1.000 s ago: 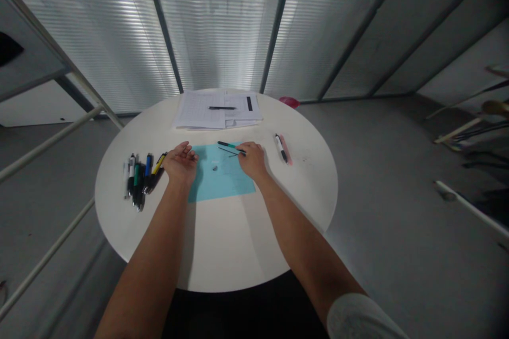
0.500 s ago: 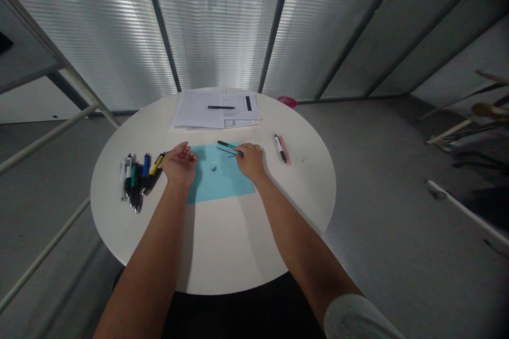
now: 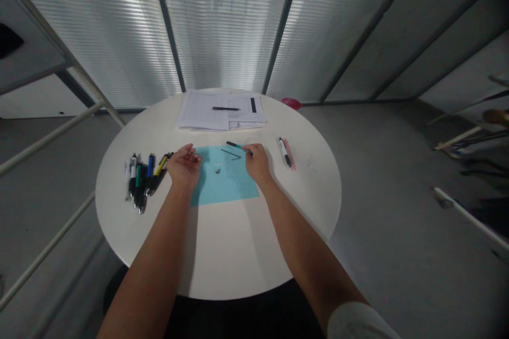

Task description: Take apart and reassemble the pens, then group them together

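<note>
My left hand [image 3: 184, 166] rests palm up at the left edge of a light blue sheet [image 3: 225, 183], fingers loosely curled and apart, holding nothing. Beside it on the left lies a group of pens [image 3: 139, 183], with a yellow and black pen [image 3: 159, 169] nearest. My right hand [image 3: 256, 161] is at the sheet's upper right, fingertips pinched on a dark pen part. A green and black pen piece [image 3: 234, 144] lies just beyond these fingertips. Thin dark rods [image 3: 229, 153] and a tiny metallic piece [image 3: 217, 171] lie on the blue sheet.
Papers [image 3: 202, 111] with a black pen [image 3: 226, 108] on top lie at the back of the round white table [image 3: 222, 243]. To the right is a white and black pen [image 3: 284, 152] on a pink strip [image 3: 291, 154]. A metal frame [image 3: 51, 127] stands at the left.
The whole view has shifted slightly. My right hand has moved a little off the thin rods, which now show more fully. My left hand keeps its pose.
</note>
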Demonstrator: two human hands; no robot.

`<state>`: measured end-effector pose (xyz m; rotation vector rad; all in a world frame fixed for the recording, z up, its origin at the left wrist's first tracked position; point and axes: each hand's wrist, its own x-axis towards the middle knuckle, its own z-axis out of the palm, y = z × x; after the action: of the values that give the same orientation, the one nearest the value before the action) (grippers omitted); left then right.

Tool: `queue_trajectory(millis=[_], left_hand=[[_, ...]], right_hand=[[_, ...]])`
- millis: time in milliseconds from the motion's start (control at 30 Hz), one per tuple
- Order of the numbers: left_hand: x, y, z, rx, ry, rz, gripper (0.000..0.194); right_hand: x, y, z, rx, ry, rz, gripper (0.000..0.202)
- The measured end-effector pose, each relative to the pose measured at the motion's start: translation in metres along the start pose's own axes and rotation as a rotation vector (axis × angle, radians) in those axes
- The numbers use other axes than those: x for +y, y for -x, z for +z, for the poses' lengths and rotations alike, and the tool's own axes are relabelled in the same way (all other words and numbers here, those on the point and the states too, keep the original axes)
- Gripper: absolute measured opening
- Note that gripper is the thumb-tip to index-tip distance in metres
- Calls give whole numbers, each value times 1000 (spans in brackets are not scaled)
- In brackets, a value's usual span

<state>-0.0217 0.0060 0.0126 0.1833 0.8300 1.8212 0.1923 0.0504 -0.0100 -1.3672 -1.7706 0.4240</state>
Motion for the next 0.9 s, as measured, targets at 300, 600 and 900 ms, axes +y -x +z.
queue_trajectory(millis=[300, 600, 900], left_hand=[[1, 2, -1, -21, -31, 26, 21], [3, 8, 2, -28, -50, 26, 20], [3, 11, 4, -32, -55, 26, 19]], right_hand=[[2, -2, 2, 179, -184, 105, 27], [0, -3, -1, 212, -263, 201, 36], [-1, -2, -2, 226, -295, 182, 43]])
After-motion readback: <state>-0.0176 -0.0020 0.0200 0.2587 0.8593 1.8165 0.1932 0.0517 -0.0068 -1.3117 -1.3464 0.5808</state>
